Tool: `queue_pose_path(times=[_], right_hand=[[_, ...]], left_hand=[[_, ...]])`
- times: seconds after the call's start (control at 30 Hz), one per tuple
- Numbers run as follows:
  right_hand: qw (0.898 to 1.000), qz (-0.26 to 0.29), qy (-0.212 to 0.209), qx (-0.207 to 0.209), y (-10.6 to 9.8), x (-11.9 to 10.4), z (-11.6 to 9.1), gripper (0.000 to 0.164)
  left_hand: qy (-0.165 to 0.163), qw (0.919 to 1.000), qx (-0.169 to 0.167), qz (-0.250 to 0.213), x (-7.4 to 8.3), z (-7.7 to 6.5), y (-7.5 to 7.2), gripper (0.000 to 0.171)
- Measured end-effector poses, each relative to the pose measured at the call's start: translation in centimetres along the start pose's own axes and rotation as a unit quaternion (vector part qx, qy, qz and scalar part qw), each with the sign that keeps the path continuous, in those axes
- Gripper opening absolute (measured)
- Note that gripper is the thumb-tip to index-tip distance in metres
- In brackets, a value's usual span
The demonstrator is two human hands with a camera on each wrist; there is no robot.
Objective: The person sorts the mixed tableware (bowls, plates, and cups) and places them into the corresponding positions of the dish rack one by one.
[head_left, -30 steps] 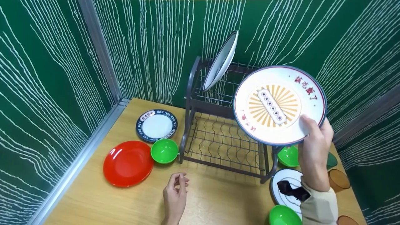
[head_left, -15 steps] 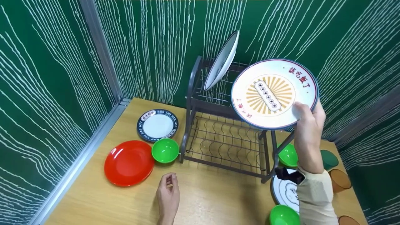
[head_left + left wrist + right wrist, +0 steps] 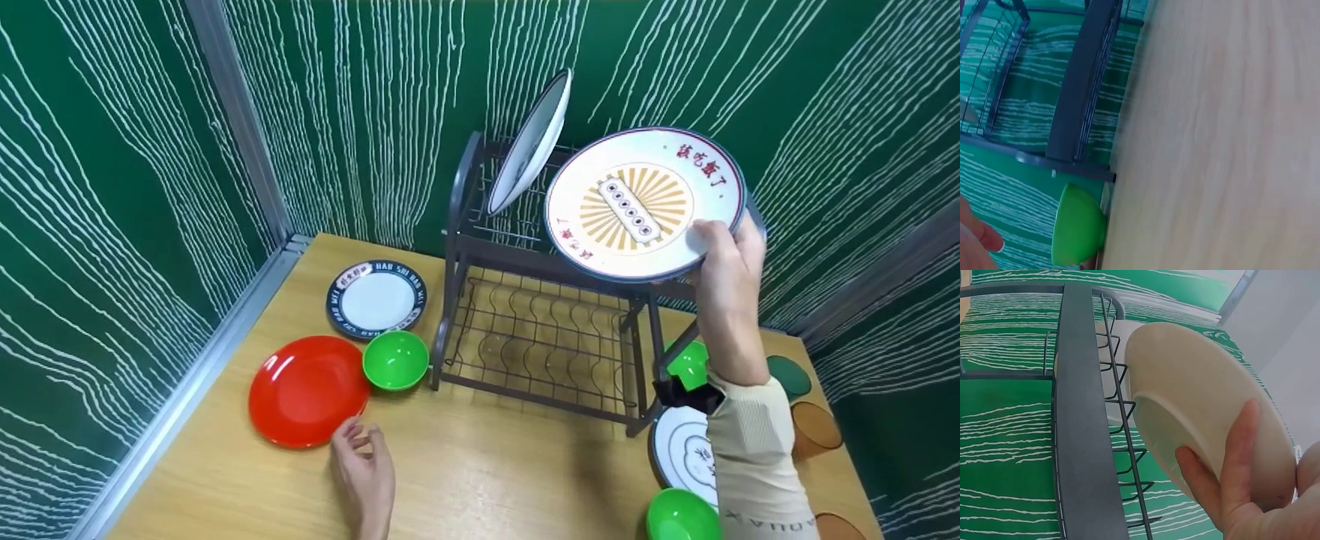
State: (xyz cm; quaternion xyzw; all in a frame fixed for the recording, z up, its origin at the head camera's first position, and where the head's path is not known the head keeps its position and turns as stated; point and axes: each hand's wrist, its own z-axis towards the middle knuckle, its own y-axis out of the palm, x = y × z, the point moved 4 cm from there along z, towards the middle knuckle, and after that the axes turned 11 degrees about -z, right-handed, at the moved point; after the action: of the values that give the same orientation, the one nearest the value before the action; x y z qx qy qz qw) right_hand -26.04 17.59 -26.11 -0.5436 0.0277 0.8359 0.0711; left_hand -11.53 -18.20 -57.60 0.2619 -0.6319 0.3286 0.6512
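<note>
My right hand point(image 3: 727, 277) grips the right edge of a white plate point(image 3: 637, 202) with a yellow sunburst and red characters, thumb on its face. In the right wrist view the fingers point(image 3: 1238, 455) spread under its pale underside. The plate is tilted, in front of the upper right part of a dark two-tier dish rack point(image 3: 544, 259). Another white plate point(image 3: 532, 142) leans upright on the upper tier. My left hand point(image 3: 364, 472), loosely curled, holds nothing beside the lower right rim of a red plate point(image 3: 307, 394). A green bowl point(image 3: 395, 360) stands close to that plate.
A blue-rimmed plate point(image 3: 375, 298) lies behind the red one. To the right of the rack are a green bowl point(image 3: 688, 365), a white plate point(image 3: 682, 450), another green bowl point(image 3: 682, 517) and several cups point(image 3: 816, 430). Green walls enclose the table point(image 3: 480, 480).
My right hand has carried the plate up and left, toward the rack's upper tier, and it looks more tilted. My left hand has moved left to the red plate's edge.
</note>
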Motion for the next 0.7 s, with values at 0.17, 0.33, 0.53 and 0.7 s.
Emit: queue_pose_path(times=[0.17, 0.33, 0.53, 0.7], right_hand=[[1.000, -0.009, 0.015, -0.014, 0.6, -0.4, 0.8, 0.048], [0.998, -0.055, 0.026, -0.028, 1.4, -1.1, 2.0, 0.045], [0.995, -0.075, 0.040, -0.046, 2.4, -2.4, 3.4, 0.042], [0.990, -0.124, 0.047, -0.045, 3.1, -3.5, 4.5, 0.040]], left_hand=[[0.021, 0.9985, 0.044, -0.024, -0.1, 0.6, -1.2, 0.032], [0.028, 0.9965, 0.074, -0.029, -0.2, 0.8, -2.1, 0.033], [0.041, 0.9934, 0.103, -0.030, -0.1, 0.8, -2.6, 0.033], [0.046, 0.9920, 0.112, -0.034, -0.1, 1.0, -3.0, 0.033]])
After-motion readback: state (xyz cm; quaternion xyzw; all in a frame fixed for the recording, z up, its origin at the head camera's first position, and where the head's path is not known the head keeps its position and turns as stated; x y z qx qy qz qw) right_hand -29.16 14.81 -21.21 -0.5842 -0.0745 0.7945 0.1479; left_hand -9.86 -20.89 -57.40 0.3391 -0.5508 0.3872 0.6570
